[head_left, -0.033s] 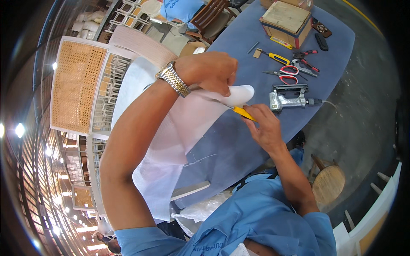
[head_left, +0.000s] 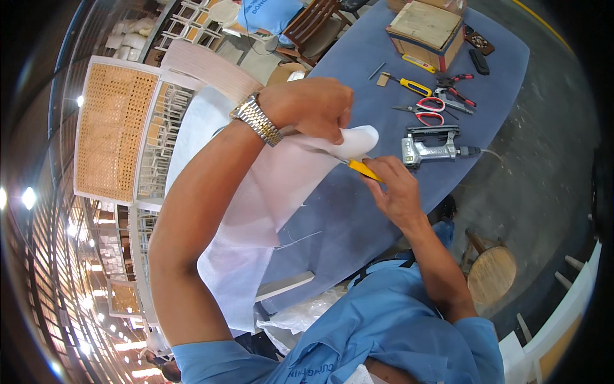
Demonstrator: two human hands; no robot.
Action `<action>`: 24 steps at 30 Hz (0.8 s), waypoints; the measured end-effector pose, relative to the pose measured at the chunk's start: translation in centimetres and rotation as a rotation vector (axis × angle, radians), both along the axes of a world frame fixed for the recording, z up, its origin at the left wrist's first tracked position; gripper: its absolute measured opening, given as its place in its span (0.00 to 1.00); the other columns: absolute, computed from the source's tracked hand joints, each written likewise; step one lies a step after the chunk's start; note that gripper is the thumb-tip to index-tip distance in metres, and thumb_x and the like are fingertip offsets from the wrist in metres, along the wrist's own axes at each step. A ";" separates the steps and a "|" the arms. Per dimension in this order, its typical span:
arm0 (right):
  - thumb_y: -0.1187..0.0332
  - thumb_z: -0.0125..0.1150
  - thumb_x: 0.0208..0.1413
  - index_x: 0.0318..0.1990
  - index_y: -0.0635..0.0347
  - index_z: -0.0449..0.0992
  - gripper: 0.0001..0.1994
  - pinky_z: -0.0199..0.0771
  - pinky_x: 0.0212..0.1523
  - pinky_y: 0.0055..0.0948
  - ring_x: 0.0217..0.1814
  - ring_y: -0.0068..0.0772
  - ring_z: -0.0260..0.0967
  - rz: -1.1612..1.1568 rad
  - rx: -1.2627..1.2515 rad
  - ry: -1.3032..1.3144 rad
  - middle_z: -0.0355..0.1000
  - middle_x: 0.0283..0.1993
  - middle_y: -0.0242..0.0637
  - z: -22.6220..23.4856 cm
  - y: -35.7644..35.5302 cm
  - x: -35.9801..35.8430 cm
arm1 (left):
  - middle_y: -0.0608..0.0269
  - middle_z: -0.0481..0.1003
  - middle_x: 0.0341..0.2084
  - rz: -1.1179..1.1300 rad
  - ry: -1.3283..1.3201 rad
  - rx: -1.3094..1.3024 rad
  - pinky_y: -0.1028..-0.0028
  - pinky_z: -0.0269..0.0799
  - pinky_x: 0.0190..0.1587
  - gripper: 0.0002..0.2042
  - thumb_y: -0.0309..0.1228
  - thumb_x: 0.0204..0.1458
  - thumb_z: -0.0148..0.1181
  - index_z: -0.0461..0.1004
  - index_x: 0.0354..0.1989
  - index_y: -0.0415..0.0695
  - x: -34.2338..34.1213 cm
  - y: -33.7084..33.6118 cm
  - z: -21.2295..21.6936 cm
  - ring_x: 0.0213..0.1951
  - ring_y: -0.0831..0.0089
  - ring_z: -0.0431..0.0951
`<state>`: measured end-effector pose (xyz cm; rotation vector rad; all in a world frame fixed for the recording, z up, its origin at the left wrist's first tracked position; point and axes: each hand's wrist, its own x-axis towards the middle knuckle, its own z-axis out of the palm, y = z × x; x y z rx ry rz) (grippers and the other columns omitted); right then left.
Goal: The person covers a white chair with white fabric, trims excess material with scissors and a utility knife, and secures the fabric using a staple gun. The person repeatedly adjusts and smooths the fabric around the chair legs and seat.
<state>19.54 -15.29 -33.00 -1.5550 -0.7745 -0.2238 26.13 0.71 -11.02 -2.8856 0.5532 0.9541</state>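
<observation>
My left hand (head_left: 313, 109), with a metal watch on its wrist, reaches across with bent fingers closed on the folded upper edge of a thin white fabric (head_left: 256, 205). The rolled end of that fabric sticks out past my fingertips. In my right hand (head_left: 394, 185) is a yellow-handled knife (head_left: 364, 169), its thin metal blade pointing left against the fabric just below my left fingers. The blade's tip is hard to make out against the cloth. Loose threads trail from the fabric's cut edge, and its lower part hangs over the near side of the table.
On the blue-grey table (head_left: 326, 211) lie a staple gun (head_left: 432, 148) with a hose, red-handled scissors (head_left: 430, 111), pliers (head_left: 457, 82), a yellow-handled screwdriver-like tool (head_left: 416, 86), a yellow cutter (head_left: 419, 62) and a box (head_left: 425, 29). A cane-webbed panel (head_left: 115, 128) stands left; a round stool (head_left: 491, 275) is at right.
</observation>
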 end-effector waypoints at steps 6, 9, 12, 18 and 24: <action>0.74 0.71 0.48 0.46 0.57 0.78 0.16 0.75 0.39 0.37 0.41 0.43 0.73 -0.036 -0.016 0.006 0.75 0.41 0.38 0.1 -0.3 -0.4 | 0.49 0.81 0.25 0.034 0.006 0.001 0.67 0.75 0.36 0.14 0.32 0.42 0.68 0.83 0.34 0.34 0.3 -0.2 0.2 0.29 0.58 0.81; 0.74 0.71 0.48 0.46 0.58 0.78 0.16 0.75 0.40 0.37 0.41 0.43 0.74 -0.035 -0.072 0.034 0.75 0.40 0.38 -2.2 -1.0 -0.5 | 0.49 0.81 0.24 0.048 -0.033 -0.025 0.68 0.75 0.36 0.13 0.32 0.42 0.69 0.83 0.34 0.34 0.3 0.0 0.1 0.28 0.59 0.81; 0.75 0.71 0.48 0.45 0.60 0.78 0.16 0.75 0.41 0.36 0.41 0.43 0.75 -0.015 -0.036 0.100 0.76 0.41 0.40 -3.2 -1.7 -1.3 | 0.48 0.80 0.24 0.060 -0.049 -0.033 0.68 0.75 0.36 0.13 0.31 0.42 0.69 0.83 0.32 0.34 0.4 0.2 0.0 0.28 0.59 0.81; 0.77 0.72 0.47 0.44 0.62 0.78 0.15 0.76 0.43 0.34 0.41 0.44 0.77 -0.041 0.294 0.088 0.78 0.40 0.42 1.6 1.8 -1.3 | 0.47 0.79 0.22 0.028 -0.109 -0.009 0.67 0.74 0.34 0.12 0.31 0.42 0.69 0.83 0.31 0.34 0.3 0.4 -0.2 0.26 0.58 0.80; 0.75 0.72 0.48 0.43 0.63 0.78 0.14 0.76 0.41 0.35 0.39 0.45 0.76 0.003 0.307 0.031 0.77 0.40 0.42 3.5 4.6 -0.3 | 0.46 0.79 0.22 0.029 -0.099 -0.001 0.67 0.74 0.34 0.11 0.30 0.43 0.69 0.83 0.31 0.34 0.4 0.6 -0.4 0.26 0.57 0.80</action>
